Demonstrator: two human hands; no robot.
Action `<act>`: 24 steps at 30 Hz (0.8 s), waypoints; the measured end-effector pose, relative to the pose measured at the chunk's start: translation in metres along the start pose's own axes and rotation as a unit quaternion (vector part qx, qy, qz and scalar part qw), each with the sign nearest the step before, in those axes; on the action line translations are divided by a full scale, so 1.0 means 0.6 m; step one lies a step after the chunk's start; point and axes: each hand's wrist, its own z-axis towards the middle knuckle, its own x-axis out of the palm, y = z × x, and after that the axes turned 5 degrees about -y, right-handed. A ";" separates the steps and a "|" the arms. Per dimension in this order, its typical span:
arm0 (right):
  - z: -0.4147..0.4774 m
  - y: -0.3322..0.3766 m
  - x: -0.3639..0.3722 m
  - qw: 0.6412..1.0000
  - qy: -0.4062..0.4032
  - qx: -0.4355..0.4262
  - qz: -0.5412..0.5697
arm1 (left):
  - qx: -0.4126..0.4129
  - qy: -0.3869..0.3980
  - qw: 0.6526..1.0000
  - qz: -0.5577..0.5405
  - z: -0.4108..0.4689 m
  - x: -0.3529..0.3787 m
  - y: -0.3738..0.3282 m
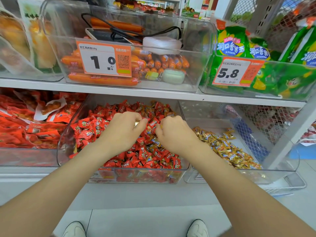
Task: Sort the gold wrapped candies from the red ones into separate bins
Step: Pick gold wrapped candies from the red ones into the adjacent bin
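Directly above red candies (pixel 95 127), shelf (pixel 153 94), maybe sausages (pixel 102 80)

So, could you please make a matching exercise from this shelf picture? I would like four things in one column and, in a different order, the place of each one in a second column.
Things
1. pile of gold wrapped candies
2. orange sausages
3. green snack bags
4. left hand

Places
A. behind the 5.8 price tag
B. over the red candies in the lower middle bin
C. in the lower right bin
D. behind the 1.0 price tag

Pairs: 1-C, 2-D, 3-A, 4-B
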 end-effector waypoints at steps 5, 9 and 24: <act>0.003 0.004 0.015 0.994 0.066 -0.048 -0.072 | 0.026 0.055 0.998 0.019 0.019 0.012 0.002; -0.001 0.005 0.025 0.984 0.073 -0.083 -0.143 | 0.016 0.038 0.994 0.102 0.032 0.024 -0.001; -0.024 -0.023 -0.042 0.994 -0.062 -0.085 0.029 | 0.059 0.106 0.956 0.266 0.059 0.057 -0.003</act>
